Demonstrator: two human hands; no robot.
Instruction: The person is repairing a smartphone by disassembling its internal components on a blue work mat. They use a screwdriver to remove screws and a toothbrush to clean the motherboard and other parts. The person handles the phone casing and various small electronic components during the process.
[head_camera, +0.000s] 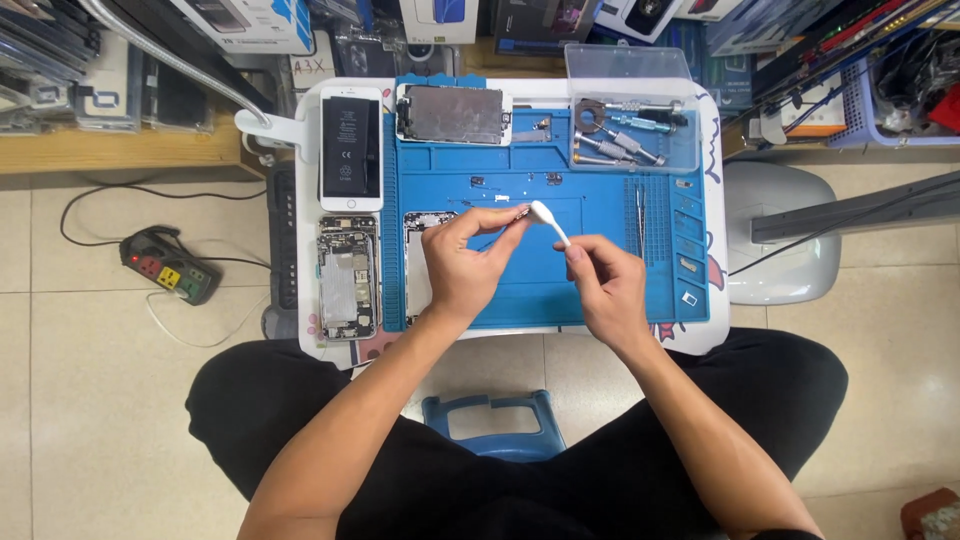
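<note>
**Over the blue mat, two hands meet at a small part**

Above the middle of the blue work mat (600, 290), the left hand (462, 262) pinches a small metallic part (522, 212) between thumb and fingertips, closed tight on it and holding it clear of the mat. The right hand (605, 285) grips the thin stem of a white swab-like tool (549, 222), fingers curled shut around its lower end, and the tool's rounded white tip sits just beside the small part (whether the two touch cannot be told).

Partly under the left hand lies an opened phone body (414, 265) on the mat's left edge. Left of it, off the mat, rests a second opened phone chassis (347, 280), and above that a white phone with its battery exposed (350, 148). A detached screen assembly (452, 114) lies at the mat's top. A clear plastic box of screwdrivers (633, 128) stands at the top right, and tweezers (640, 215) lie on the mat's right side.
</note>
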